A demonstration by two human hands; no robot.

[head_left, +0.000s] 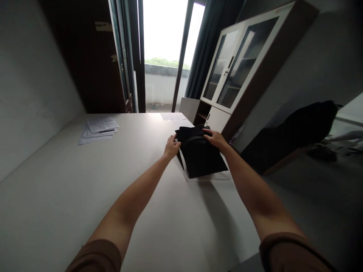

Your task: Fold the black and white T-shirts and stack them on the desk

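Note:
A piece of black cloth (202,155) lies over a white-edged, box-like object (185,166) on the white table, with its far end bunched in folds. At the far left corner, my left hand (171,147) grips the cloth's edge, the thumb on the near side. My right hand (216,139) is closed on the folded far right part, its fingers over the top. The cloth hides most of what is beneath it, so I cannot tell whether that is a box or a stack.
On the white table (136,158), loose papers (99,128) with a dark pen-like item lie at the far left. Another paper sheet (171,116) is at the far edge. A glass-door cabinet (227,75) and a dark covered shape (295,128) stand to the right.

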